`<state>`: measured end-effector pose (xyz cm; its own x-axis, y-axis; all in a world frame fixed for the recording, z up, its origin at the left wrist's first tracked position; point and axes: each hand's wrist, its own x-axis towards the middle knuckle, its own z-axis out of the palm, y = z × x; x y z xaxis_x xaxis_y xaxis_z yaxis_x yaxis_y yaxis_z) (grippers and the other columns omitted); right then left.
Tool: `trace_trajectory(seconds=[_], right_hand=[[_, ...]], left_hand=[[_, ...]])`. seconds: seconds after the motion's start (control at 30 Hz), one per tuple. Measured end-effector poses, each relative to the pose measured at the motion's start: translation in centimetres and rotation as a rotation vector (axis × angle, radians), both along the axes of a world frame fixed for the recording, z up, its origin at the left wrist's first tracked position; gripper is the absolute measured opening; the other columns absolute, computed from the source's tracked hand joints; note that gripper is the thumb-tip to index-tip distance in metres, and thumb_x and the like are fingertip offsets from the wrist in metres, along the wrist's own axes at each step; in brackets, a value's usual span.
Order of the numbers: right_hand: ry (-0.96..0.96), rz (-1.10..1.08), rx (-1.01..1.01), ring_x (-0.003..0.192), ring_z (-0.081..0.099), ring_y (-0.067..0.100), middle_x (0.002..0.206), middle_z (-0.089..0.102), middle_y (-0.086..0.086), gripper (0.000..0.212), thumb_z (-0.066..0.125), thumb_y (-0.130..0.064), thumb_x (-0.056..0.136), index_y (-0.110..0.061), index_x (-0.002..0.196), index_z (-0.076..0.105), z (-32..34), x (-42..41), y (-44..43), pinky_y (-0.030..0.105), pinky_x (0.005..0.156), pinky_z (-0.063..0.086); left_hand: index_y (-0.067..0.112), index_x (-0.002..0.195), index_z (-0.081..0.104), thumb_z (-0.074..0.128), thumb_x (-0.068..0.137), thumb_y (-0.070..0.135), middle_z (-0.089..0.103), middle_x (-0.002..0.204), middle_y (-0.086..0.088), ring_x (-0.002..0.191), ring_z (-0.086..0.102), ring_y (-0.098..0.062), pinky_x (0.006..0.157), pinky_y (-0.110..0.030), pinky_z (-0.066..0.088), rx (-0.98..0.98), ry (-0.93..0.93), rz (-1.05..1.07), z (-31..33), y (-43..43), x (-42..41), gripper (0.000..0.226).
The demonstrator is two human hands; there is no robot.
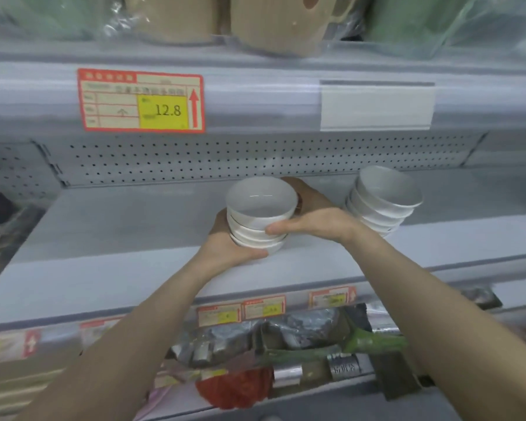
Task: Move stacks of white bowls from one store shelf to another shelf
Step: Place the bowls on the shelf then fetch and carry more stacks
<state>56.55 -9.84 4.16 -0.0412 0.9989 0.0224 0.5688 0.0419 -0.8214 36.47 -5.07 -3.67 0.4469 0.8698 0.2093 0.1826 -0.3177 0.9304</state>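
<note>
The short stack of glossy white ceramic bowls is leaning slightly between both hands, low over the flat grey metal shelf; whether its base is touching the shelf cannot be told. The left hand is cupping the bottom bowl from below, its thumb curling under the front. The right hand is clasping the right side, thumb lying across the front and fingers reaching behind. Doing this well probably means levelling the stack so the upper bowls are not sliding, and steering wide of the second, leaning stack of white bowls standing near on the right.
</note>
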Motion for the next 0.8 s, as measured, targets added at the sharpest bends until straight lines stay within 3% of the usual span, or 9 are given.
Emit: trace_trajectory(seconds=[0.13, 0.23, 0.37, 0.47, 0.6, 0.8], right_hand=[[0.036, -0.056, 0.053, 0.110, 0.057, -0.010, 0.122, 0.060, -0.022, 0.083, 0.094, -0.029, 0.062, -0.030, 0.132, 0.050, 0.6, -0.9, -1.6, 0.016, 0.094, 0.047], [0.045, -0.096, 0.080, 0.113, 0.058, -0.005, 0.123, 0.062, -0.019, 0.084, 0.094, -0.029, 0.060, -0.029, 0.132, 0.051, 1.5, -1.5, -3.0, 0.024, 0.098, 0.049], [0.080, -0.143, 0.071, 0.113, 0.061, 0.000, 0.122, 0.066, -0.013, 0.078, 0.094, -0.027, 0.062, -0.027, 0.128, 0.053, 2.8, -1.9, -5.8, 0.030, 0.101, 0.049], [0.090, -0.227, 0.056, 0.111, 0.063, 0.003, 0.119, 0.068, -0.011, 0.079, 0.094, -0.037, 0.059, -0.027, 0.126, 0.053, 3.6, -1.9, -8.6, 0.035, 0.099, 0.052], [0.113, -0.301, 0.074, 0.114, 0.061, 0.003, 0.124, 0.065, -0.012, 0.078, 0.091, -0.026, 0.066, -0.024, 0.132, 0.050, 4.4, -1.5, -13.2, 0.032, 0.100, 0.051], [0.078, -0.489, 0.109, 0.116, 0.059, 0.003, 0.126, 0.063, -0.014, 0.077, 0.092, -0.036, 0.062, -0.034, 0.128, 0.054, 4.9, 0.7, -20.6, 0.038, 0.101, 0.050]], left_hand=[[0.026, 0.128, 0.045, 0.092, 0.041, 0.038, 0.060, 0.124, 0.004, 0.110, 0.060, 0.005, 0.090, -0.017, 0.051, -0.048, -0.025, -0.040, 0.1, -0.6, -0.8, 0.099], [0.029, 0.123, 0.049, 0.091, 0.043, 0.033, 0.063, 0.123, 0.003, 0.109, 0.062, 0.001, 0.086, -0.013, 0.049, -0.041, -0.048, -0.091, 1.5, -1.2, -1.0, 0.090], [0.020, 0.129, 0.052, 0.094, 0.047, 0.025, 0.066, 0.124, -0.001, 0.114, 0.064, -0.007, 0.094, -0.025, 0.053, -0.044, -0.059, -0.204, 3.0, -2.3, -1.2, 0.092], [0.012, 0.133, 0.053, 0.096, 0.049, 0.023, 0.067, 0.126, 0.000, 0.117, 0.064, -0.011, 0.099, -0.036, 0.053, -0.034, -0.042, -0.303, 4.0, -3.5, -0.7, 0.095], [0.035, 0.124, 0.050, 0.095, 0.051, 0.026, 0.067, 0.116, 0.026, 0.112, 0.063, 0.003, 0.086, -0.015, 0.052, -0.044, -0.056, -0.405, 5.4, -6.7, 0.8, 0.087], [0.029, 0.131, 0.050, 0.097, 0.053, 0.024, 0.067, 0.120, 0.017, 0.114, 0.062, 0.000, 0.088, -0.016, 0.052, -0.018, -0.061, -0.587, 5.9, -11.2, 5.4, 0.091]])
